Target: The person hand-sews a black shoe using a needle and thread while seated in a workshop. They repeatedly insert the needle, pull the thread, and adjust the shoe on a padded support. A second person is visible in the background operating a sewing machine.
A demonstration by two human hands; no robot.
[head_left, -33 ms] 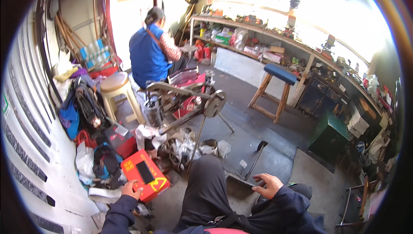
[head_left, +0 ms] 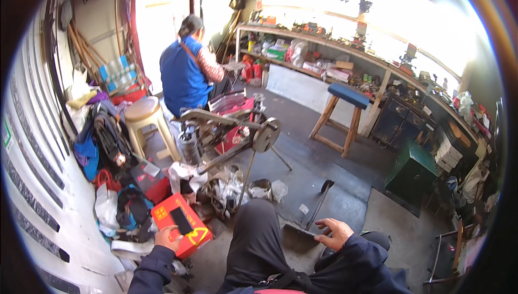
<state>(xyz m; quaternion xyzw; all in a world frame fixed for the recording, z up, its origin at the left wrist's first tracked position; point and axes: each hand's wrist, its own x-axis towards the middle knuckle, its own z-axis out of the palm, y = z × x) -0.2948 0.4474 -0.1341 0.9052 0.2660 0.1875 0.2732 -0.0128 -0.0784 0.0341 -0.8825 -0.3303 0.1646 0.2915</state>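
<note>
My left hand [head_left: 168, 237] grips the near edge of a red cardboard box [head_left: 186, 224] with a black rectangle and yellow marks on its top. The box lies on the floor to the left of my knee in dark trousers [head_left: 259, 240]. My right hand [head_left: 335, 232] rests with fingers spread on the end of a dark flat metal piece [head_left: 299, 230] on the floor. A thin long-handled black tool [head_left: 319, 199] runs from that piece away from me.
A metal machine with a round wheel [head_left: 267, 134] stands on thin legs just ahead, with bags and scraps under it. A person in a blue vest [head_left: 186, 75] sits beyond with their back to me. Beige plastic stool [head_left: 143, 113], blue-topped wooden stool [head_left: 348, 97], green box [head_left: 413, 172], cluttered shelves [head_left: 324, 51].
</note>
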